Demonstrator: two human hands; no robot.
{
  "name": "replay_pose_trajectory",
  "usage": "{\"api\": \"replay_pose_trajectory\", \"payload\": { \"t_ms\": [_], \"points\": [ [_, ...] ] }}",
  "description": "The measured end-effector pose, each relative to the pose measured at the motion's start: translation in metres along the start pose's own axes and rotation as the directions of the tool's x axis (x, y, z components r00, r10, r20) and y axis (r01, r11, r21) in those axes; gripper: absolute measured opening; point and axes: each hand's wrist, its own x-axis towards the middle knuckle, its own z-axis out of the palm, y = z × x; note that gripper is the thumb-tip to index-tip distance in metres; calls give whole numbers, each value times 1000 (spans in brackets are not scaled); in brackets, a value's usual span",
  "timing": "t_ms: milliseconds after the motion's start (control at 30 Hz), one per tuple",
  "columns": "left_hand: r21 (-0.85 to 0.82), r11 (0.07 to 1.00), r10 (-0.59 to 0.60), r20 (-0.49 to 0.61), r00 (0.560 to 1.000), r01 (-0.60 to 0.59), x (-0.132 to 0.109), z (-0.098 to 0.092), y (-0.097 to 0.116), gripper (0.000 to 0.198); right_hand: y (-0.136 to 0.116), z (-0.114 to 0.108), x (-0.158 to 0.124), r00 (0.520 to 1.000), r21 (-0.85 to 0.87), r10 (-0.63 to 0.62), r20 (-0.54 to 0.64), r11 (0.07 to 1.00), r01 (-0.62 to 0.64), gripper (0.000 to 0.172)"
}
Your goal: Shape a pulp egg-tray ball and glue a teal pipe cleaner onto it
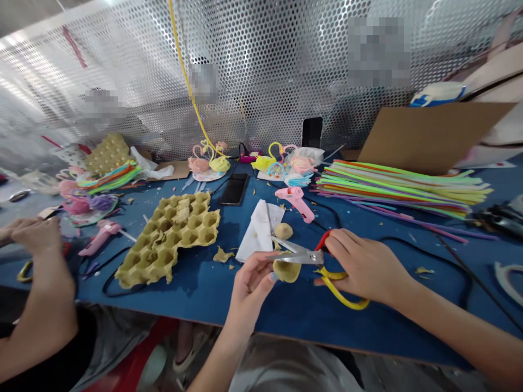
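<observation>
At the far left, a co-worker's hand (35, 234) is resting near the table edge, and it seems loosely bent. Its fingers do not clearly hold anything. On the blue table (286, 310), a pink glue gun (100, 238) lies near this hand. To the right lies a large torn egg tray (167, 237) of yellow pulp, with small pulp scraps (223, 255) just beside it. Behind the tray is a black phone (233, 189), lying flat.

Near the middle, a white paper (257, 231) lies on the table, and a pulp ball (283, 231) sits just beside it. The person's left hand (253, 277) is raised above the table and grips a small pulp cup (286, 270) between the thumb and the fingers. The cup was cut from the tray material, as it seems. The right hand (368, 267) is closed around the red and yellow handles of the scissors (300, 256). The steel blades are a little open and touch the top of the cup.

Farther back stands a second pink glue gun (295, 202). At the right, a long bundle of colored pipe cleaners (400, 188) lies on the table, in front of a brown cardboard sheet (433, 136).
</observation>
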Motion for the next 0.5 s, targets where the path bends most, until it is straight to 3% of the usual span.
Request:
{"api": "replay_pose_trajectory", "payload": {
  "t_ms": [233, 500],
  "points": [
    [-17, 1000, -5, -58, 998, 4, -1, 3, 2, 29, -2, -3, -3, 1000, 4, -31, 1, 1000, 31, 40],
    [-33, 998, -47, -51, 998, 45, -2, 2, 6, 23, -7, -1, -4, 999, -5, -38, 20, 999, 38, 44]
  ]
}}
